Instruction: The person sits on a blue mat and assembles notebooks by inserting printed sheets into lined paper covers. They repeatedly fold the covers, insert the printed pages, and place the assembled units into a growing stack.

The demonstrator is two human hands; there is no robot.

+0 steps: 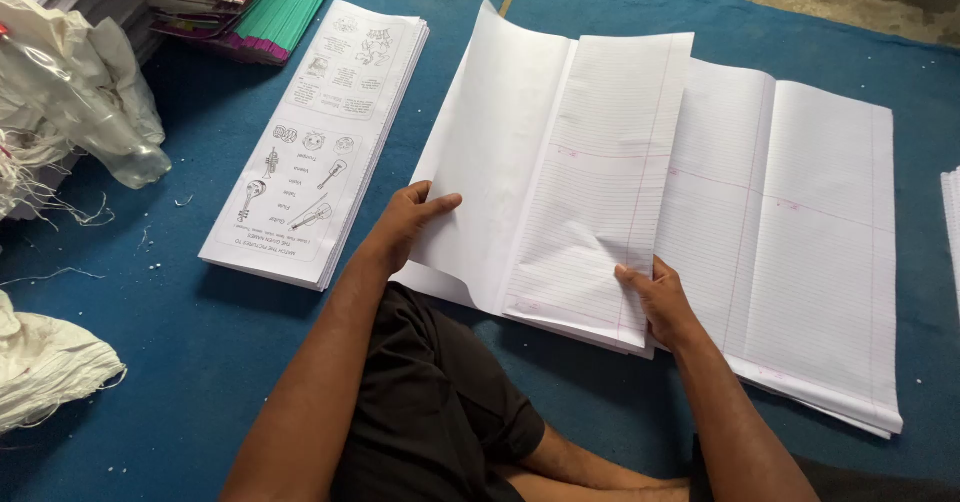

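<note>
**Ruled sheets folded over on a blue mat**

Where the blue mat (pixel 180 342) covers the floor, a wide stack of ruled sheets (pixel 800 262) lies open, so its folded section (pixel 560 172) can turn across it. The left hand (pixel 405 224) pinches that section's left edge; the right hand (pixel 655 297) presses its lower corner flat. A printed picture stack (pixel 320 142) sits just left, crumpled plastic (pixel 80 92) beyond.
</note>
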